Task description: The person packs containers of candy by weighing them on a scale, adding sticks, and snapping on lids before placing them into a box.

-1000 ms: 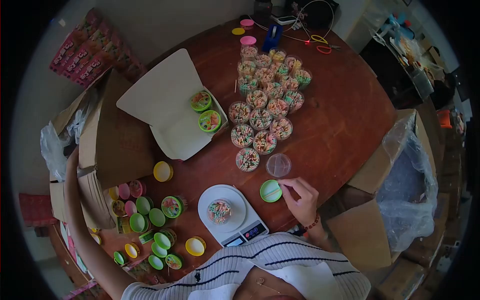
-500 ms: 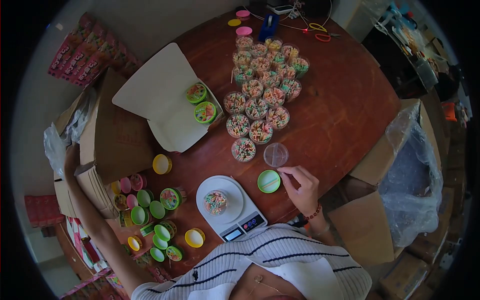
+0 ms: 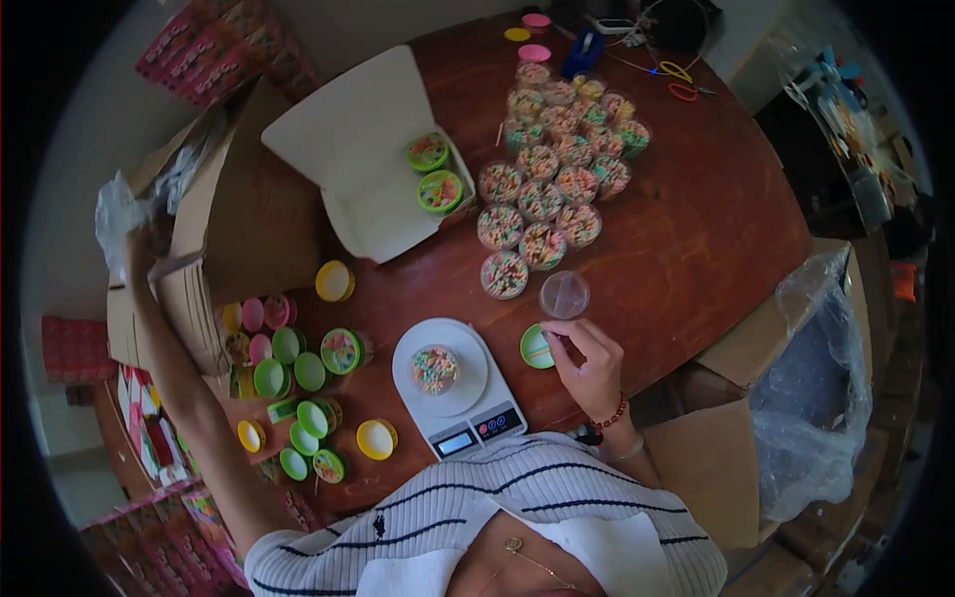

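My right hand (image 3: 587,360) is over the right edge of a green lid (image 3: 538,346), thumb and forefinger pinched together; what they hold, if anything, is hidden. A thin pale stick (image 3: 540,352) lies in that lid. Beyond it is a clear round container (image 3: 564,295) with a divided bottom. My left hand (image 3: 139,254) reaches to the opening of a cardboard box (image 3: 254,214), beside crumpled clear plastic (image 3: 117,214), its fingers blurred. Between my arms, a clear cup of small coloured sticks (image 3: 435,369) stands on a white kitchen scale (image 3: 468,396).
Several filled clear cups (image 3: 541,200) stand grouped at the back. A white carton (image 3: 363,214) holds two green-lidded tubs (image 3: 439,190). Coloured lids and tubs (image 3: 309,372) cluster at left. A plastic-lined box (image 3: 806,388) stands at right. Scissors (image 3: 682,92) lie at the far edge.
The view has shifted. My right hand has moved over the green lid and now covers its right side. My left hand stays at the cardboard box, showing more at its opening.
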`<control>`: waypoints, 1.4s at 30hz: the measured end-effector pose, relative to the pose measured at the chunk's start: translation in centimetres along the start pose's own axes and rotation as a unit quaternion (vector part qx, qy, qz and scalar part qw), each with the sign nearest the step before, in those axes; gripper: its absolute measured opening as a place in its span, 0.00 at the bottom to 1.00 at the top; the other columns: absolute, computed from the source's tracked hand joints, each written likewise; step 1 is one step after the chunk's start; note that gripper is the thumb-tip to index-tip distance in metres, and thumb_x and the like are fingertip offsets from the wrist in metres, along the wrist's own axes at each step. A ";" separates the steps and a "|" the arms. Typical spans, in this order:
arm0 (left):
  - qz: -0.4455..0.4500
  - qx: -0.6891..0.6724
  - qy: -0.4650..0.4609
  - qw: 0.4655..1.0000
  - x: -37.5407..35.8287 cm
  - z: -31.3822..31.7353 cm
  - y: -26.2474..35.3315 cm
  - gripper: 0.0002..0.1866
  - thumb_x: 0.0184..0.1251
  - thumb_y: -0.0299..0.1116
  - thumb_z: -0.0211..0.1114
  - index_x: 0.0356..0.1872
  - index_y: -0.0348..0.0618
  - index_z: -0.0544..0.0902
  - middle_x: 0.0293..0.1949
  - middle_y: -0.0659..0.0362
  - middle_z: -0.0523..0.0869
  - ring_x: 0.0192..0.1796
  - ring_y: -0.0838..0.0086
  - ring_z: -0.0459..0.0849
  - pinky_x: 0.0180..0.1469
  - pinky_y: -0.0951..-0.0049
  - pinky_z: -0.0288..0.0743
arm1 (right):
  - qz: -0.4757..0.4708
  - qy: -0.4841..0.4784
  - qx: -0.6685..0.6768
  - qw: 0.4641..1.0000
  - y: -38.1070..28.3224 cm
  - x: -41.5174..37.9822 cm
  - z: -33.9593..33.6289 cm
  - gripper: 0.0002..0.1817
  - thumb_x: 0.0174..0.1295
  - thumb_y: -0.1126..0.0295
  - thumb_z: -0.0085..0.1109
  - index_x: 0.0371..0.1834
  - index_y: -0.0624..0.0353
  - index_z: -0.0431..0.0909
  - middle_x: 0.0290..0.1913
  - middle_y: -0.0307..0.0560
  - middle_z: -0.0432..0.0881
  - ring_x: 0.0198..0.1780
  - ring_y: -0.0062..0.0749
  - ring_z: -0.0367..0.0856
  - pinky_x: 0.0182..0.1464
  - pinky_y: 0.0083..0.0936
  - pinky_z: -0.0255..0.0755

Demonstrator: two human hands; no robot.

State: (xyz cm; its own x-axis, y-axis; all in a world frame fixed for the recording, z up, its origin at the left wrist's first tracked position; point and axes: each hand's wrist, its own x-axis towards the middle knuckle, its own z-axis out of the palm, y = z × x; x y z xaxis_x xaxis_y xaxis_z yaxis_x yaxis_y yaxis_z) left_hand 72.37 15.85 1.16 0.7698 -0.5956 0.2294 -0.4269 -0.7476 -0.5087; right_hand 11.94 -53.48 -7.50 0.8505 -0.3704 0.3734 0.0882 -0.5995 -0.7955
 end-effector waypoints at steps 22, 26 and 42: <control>-0.314 -0.738 0.105 0.588 -3.2 -13.9 2.3 0.11 0.84 0.35 0.59 0.53 0.38 0.83 0.31 0.69 0.76 0.32 0.86 0.72 0.35 0.84 0.69 | -0.061 -0.163 0.135 0.975 -4.5 -1.0 9.5 0.40 0.44 0.78 0.83 0.64 0.58 0.76 0.60 0.54 0.83 0.61 0.53 0.83 0.63 0.39 0.80; -0.270 -0.767 0.127 0.568 -5.3 -25.4 10.1 0.12 0.84 0.34 0.59 0.58 0.38 0.83 0.35 0.67 0.81 0.35 0.85 0.75 0.36 0.82 0.71 | -0.028 -0.205 0.132 0.969 -3.3 -1.5 10.1 0.42 0.43 0.74 0.87 0.65 0.58 0.76 0.60 0.52 0.82 0.61 0.45 0.83 0.63 0.35 0.79; 0.035 -0.586 -0.148 0.796 -13.0 -35.4 52.8 0.10 0.70 0.22 0.62 0.50 0.30 0.82 0.42 0.40 0.89 0.46 0.42 0.88 0.47 0.50 0.82 | -0.060 -0.168 0.128 0.976 -3.4 0.7 5.7 0.16 0.65 0.81 0.69 0.56 0.62 0.85 0.51 0.48 0.88 0.49 0.33 0.88 0.52 0.28 0.81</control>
State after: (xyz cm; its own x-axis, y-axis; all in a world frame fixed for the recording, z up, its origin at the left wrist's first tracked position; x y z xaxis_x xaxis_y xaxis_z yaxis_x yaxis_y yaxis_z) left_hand 23.06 -26.26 0.72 0.7279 -0.6831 -0.0597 -0.4895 -0.5786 0.6524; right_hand 15.24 -47.65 -7.26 0.9445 -0.0295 0.3272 0.2870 -0.4106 -0.8655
